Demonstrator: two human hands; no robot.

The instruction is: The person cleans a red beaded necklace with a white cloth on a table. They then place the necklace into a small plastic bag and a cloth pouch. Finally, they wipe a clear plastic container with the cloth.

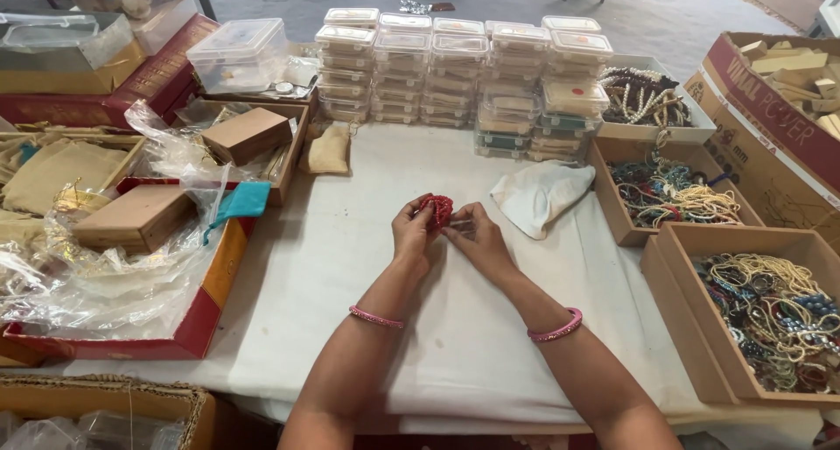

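View: we looked down from a head camera at a table (350, 266) covered in white cloth, with two bare forearms reaching in from the bottom edge.
Left hand (411, 231): we saw it at the table's middle, fingers curled and clamped on a small red beaded piece (436, 210), gripping its left side.
Right hand (477, 238): it met the left one, its fingertips pinched on the right edge of the same red piece; we could not tell what else, if anything, lay under its fingers.
Red piece: it was held between both hands, just above the cloth, near the centre of the table.
Wrists: each arm wore a pink bangle (555, 329).
Behind the hands: stacks of clear lidded boxes (455, 69) stood in rows at the far edge.
Right of the hands: a crumpled white cloth (541, 194) lay near them; beyond it, open brown trays (678, 249) held tangled bead strings (770, 314) in cream, blue and red.
Left of the hands: well apart, a red tray (197, 327) held crinkled clear plastic (96, 279) and small brown boxes (136, 218); a teal pouch (241, 202) lay at its edge.
Far left: tan fabric pouches (61, 174) sat piled in a tray.
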